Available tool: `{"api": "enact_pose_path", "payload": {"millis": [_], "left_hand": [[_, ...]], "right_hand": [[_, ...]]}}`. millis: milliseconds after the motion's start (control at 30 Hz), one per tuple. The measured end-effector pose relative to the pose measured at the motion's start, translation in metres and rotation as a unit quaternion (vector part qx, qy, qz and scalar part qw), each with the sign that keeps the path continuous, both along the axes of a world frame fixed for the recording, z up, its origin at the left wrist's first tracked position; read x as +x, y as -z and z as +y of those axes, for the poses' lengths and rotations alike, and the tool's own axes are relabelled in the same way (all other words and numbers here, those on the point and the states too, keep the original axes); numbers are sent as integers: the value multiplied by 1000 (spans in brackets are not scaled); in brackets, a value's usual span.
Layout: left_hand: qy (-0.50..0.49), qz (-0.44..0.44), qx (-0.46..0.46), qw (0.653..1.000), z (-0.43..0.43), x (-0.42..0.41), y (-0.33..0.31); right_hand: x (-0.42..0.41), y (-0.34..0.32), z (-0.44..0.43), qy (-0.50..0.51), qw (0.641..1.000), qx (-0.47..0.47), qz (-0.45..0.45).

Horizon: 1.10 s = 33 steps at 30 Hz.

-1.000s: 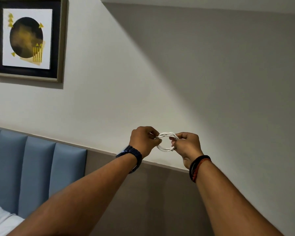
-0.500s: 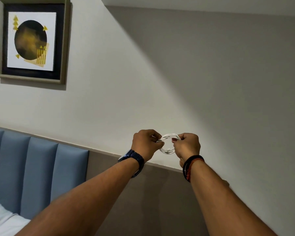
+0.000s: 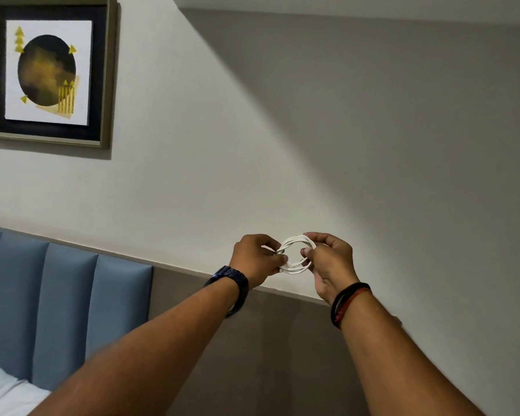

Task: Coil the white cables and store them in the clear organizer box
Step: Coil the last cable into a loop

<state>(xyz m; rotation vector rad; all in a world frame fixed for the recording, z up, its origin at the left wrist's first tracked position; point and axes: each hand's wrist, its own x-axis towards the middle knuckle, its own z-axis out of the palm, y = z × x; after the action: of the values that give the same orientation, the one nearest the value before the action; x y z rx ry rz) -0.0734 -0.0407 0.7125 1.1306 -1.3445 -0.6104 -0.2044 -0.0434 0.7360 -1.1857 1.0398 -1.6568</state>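
Observation:
A white cable [image 3: 297, 241] is wound into a small round coil of several loops, held up in the air in front of the wall. My left hand [image 3: 254, 259] pinches the coil's left side between thumb and fingers. My right hand [image 3: 330, 262] grips its right side, with fingers curled round the loops. A dark watch sits on my left wrist and dark and red bands on my right wrist. The clear organizer box is not in view.
A framed picture [image 3: 50, 72] hangs on the pale wall at the upper left. A blue padded headboard [image 3: 66, 307] and a corner of white bedding [image 3: 3, 394] lie at the lower left. A brown wall panel [image 3: 282, 355] runs below my hands.
The view has shifted slightly, so the picture sits further right. My hands stay on the coil; the loop now looks rounder and wider, with my right hand turned more upright.

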Motion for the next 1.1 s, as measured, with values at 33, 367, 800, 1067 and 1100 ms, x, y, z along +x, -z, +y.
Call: {"api": "enact_pose_path", "payload": {"millis": [33, 367, 800, 1067, 1100], "left_hand": [[17, 26, 11, 999, 0, 1, 0], [69, 139, 37, 987, 0, 12, -1], [-16, 62, 15, 998, -7, 6, 0], [-62, 40, 2, 997, -9, 3, -6], [-69, 32, 1, 997, -9, 2, -7]], "right_hand": [[0, 0, 1, -15, 1000, -4, -19], [-2, -1, 2, -114, 992, -41, -32], [0, 6, 7, 14, 853, -165, 496], [6, 14, 3, 110, 847, -182, 488], [5, 14, 3, 110, 863, -183, 458]]}}
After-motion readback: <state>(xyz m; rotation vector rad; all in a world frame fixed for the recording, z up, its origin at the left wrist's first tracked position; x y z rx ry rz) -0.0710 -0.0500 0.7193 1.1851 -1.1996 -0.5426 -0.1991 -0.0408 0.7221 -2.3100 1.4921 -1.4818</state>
